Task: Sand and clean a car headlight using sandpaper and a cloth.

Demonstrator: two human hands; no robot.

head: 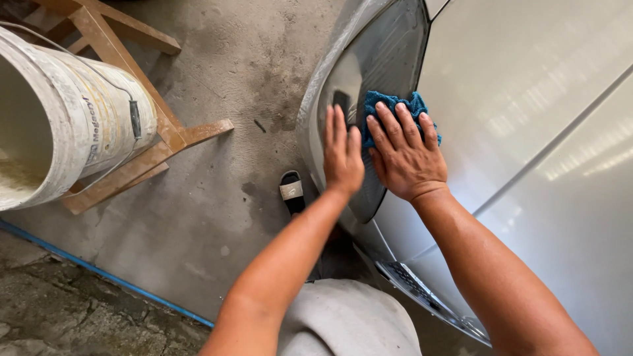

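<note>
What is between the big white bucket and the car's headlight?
In the head view, mostly bare concrete floor, with the wooden stand's leg jutting in from the bucket toward the headlight.

My right hand (407, 153) pressed a blue cloth (389, 105) on the car's headlight (382, 59); left hand (343, 153) lay flat beside it, bucket (72, 112) nr.

A stained grey concrete floor (217, 198) is seen from above. On it stands a wooden stand (142, 99) carrying 1 tilted white bucket (66, 118). A blue hose (99, 271) is laid across the floor, and 1 black sandal (291, 191) rests beside a white car (527, 132).
</note>
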